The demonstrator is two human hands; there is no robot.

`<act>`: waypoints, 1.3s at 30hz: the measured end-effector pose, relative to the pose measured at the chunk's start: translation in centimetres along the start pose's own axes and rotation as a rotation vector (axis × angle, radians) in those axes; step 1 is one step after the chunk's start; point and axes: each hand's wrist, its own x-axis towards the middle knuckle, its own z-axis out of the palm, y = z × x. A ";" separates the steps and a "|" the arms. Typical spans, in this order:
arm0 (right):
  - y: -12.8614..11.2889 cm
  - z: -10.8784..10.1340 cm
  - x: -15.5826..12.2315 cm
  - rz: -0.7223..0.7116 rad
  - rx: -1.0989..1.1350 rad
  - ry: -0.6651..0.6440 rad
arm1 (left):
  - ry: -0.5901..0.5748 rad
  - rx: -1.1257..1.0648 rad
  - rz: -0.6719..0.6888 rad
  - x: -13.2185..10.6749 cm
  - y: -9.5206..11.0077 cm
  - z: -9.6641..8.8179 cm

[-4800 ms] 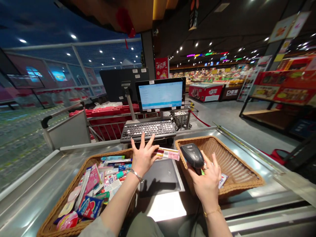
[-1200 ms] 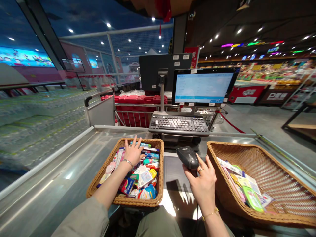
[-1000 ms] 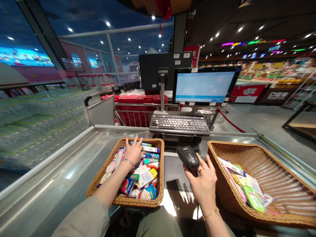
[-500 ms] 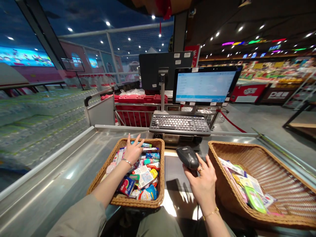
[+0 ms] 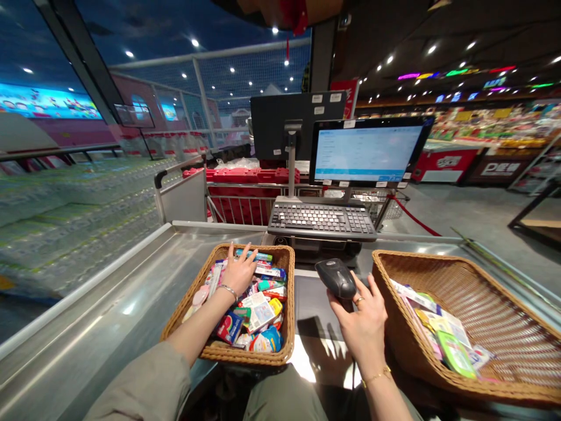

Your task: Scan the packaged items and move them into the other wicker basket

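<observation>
My left hand is over the far part of the left wicker basket, fingers spread, with nothing visibly gripped. Packed around and below it are small boxes and tubes, among them a dark blue box, a white card pack and a blue-and-white package. Whether the fingertips touch these goods I cannot tell. A black barcode scanner is held in my right hand, between the two baskets. Its handle is mostly hidden by the fingers, and its cord hangs down below.
To the right stands a second wicker basket with a few packages, including a green one. A keyboard and a lit monitor are ahead. The metal counter runs left. Beyond it is a cart with red crates.
The view has shifted slightly. My left hand stays spread over the left basket, and my right hand keeps hold of the barcode scanner in nearly the same place.
</observation>
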 end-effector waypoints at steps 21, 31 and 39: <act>-0.2 -0.3 0.0 -0.024 -0.001 0.024 | 0.212 0.051 0.087 -1.3 -0.3 -3.7; -0.2 -0.6 -0.1 -0.028 0.016 0.031 | 0.136 0.087 -0.037 -9.7 -2.5 -5.6; -0.4 -0.8 -0.3 -0.026 0.032 0.026 | -0.088 -0.007 -0.181 -10.0 -3.5 -3.8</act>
